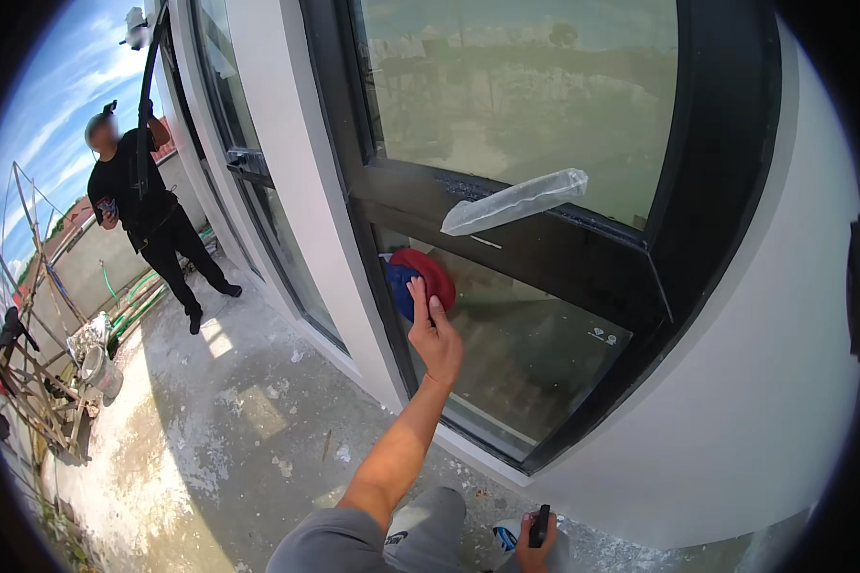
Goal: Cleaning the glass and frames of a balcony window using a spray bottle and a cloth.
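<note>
My left hand reaches out to the lower pane of a black-framed window. Its fingers lie stretched along a bunched red and blue cloth, pressing it to the glass near the pane's upper left corner. Low at the front, my right hand is closed around a small dark object, whose kind I cannot make out. Above the cloth, a long translucent plastic wrapping sticks out from the crossbar of the window frame.
A person in black stands at the left beside another window, holding a long dark pole. A bucket, wooden poles and green hoses lie along the left side. The concrete floor is stained. A white wall curves at the right.
</note>
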A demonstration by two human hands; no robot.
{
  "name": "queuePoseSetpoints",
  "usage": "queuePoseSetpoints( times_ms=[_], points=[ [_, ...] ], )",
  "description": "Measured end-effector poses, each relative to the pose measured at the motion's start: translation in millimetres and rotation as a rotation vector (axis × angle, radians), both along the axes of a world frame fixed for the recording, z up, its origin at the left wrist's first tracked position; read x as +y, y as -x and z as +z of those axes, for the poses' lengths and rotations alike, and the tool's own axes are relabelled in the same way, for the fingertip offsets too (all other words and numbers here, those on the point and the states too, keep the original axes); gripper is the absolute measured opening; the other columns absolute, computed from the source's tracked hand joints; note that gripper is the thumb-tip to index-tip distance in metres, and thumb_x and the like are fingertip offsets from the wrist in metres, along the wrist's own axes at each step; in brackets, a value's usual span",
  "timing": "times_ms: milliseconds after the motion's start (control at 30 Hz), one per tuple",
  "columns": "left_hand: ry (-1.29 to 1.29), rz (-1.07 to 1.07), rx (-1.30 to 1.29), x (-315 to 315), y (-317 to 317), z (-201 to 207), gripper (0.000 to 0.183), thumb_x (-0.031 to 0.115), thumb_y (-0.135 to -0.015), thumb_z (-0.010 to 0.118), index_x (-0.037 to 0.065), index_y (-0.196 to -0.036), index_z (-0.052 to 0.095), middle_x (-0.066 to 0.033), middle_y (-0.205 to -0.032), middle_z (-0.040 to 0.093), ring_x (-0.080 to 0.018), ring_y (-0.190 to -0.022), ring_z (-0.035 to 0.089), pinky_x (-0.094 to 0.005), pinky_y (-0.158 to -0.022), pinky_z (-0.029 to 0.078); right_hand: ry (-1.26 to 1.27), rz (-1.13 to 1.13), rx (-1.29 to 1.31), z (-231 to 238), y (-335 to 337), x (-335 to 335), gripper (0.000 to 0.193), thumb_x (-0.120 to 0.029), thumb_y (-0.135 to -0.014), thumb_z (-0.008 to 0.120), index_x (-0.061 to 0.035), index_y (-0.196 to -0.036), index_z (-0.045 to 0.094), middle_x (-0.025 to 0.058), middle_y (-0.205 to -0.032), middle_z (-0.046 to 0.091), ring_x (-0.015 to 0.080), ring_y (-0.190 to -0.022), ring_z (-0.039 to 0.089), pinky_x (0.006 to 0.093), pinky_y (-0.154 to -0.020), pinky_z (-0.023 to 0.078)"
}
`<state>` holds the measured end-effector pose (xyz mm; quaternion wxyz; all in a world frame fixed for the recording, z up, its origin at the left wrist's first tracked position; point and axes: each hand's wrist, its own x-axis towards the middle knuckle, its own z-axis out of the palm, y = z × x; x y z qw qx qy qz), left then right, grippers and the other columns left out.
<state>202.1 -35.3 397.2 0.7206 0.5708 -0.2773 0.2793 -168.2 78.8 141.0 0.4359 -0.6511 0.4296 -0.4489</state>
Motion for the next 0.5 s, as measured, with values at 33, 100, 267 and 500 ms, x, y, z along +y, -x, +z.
queuePoseSetpoints(
  times_ms=[33, 100, 267, 500],
  points=[
    [0.038, -0.009, 0.166, 2, -25, 9, 0.039, 0.012, -0.105, 0.051, -0.008, -0.138, 0.055, -0.0247, -0.136, 0.062, -0.0344, -0.128, 0.06, -0.0369, -0.108, 0.044, -0.007, 0.002, 0.021, 25, 3, 5, 0.015, -0.008, -0.091, 0.069, -0.0015, -0.095, 0.056, 0.0055, -0.078, 0.059, 0.0127, -0.069, 0.058, 0.0288, -0.065, 0.047],
    [0.072, 0.004, 0.345, 4, -52, 21, 0.04, 0.016, -0.106, 0.051, -0.008, -0.138, 0.055, -0.0245, -0.135, 0.063, -0.0322, -0.125, 0.062, -0.0358, -0.106, 0.045, -0.147, 0.077, -0.08, 71, 9, 12, 0.013, -0.007, -0.092, 0.068, -0.0006, -0.094, 0.057, 0.0065, -0.078, 0.061, 0.0132, -0.07, 0.06, 0.029, -0.065, 0.049],
    [-0.226, -0.171, 0.456, 14, 20, 37, 0.039, 0.02, -0.103, 0.058, -0.007, -0.13, 0.062, -0.0242, -0.123, 0.069, -0.0303, -0.114, 0.068, -0.0341, -0.097, 0.05, -0.124, 0.153, -0.022, 177, 21, 12, 0.016, -0.008, -0.089, 0.074, -0.0021, -0.09, 0.059, 0.0073, -0.074, 0.06, 0.0147, -0.068, 0.058, 0.0308, -0.063, 0.046],
    [-0.494, -0.718, 1.124, 122, 135, 9, 0.028, 0.008, -0.099, 0.058, 0.002, -0.123, 0.07, -0.013, -0.109, 0.072, -0.0176, -0.096, 0.066, -0.0308, -0.088, 0.051, -0.003, 0.234, -0.05, 317, 19, 7, 0.016, -0.011, -0.089, 0.075, -0.0025, -0.091, 0.061, 0.0044, -0.071, 0.057, 0.0106, -0.064, 0.053, 0.0291, -0.058, 0.042]
  ],
)
